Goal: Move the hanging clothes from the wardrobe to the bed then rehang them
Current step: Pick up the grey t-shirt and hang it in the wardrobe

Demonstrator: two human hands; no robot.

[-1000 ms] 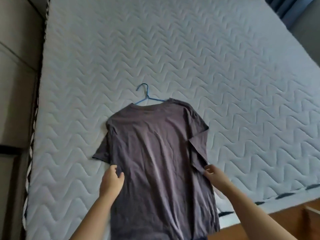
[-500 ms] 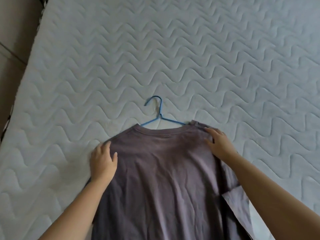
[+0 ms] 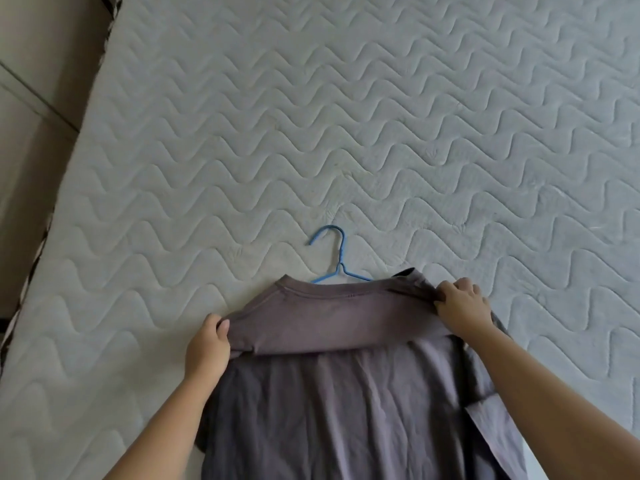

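Observation:
A grey-purple T-shirt (image 3: 346, 403) lies on the white quilted mattress (image 3: 346, 133), collar pointing away from me. A blue wire hanger (image 3: 337, 258) sticks out of the neck, its hook flat on the mattress; its lower part is hidden inside the shirt. My left hand (image 3: 207, 344) pinches the shirt's left shoulder. My right hand (image 3: 460, 304) grips the right shoulder. The shoulder band is lifted and bunched up between both hands, with the right sleeve folded over at lower right.
The mattress's left edge (image 3: 59, 216) runs diagonally, with beige flooring or panelling (image 3: 31, 98) beyond it. Bare quilted surface spreads above and to the right of the shirt.
Both hands went from the shirt's sides up to its shoulders, closed on the fabric and lifted the shoulder band. The view has come closer to the collar.

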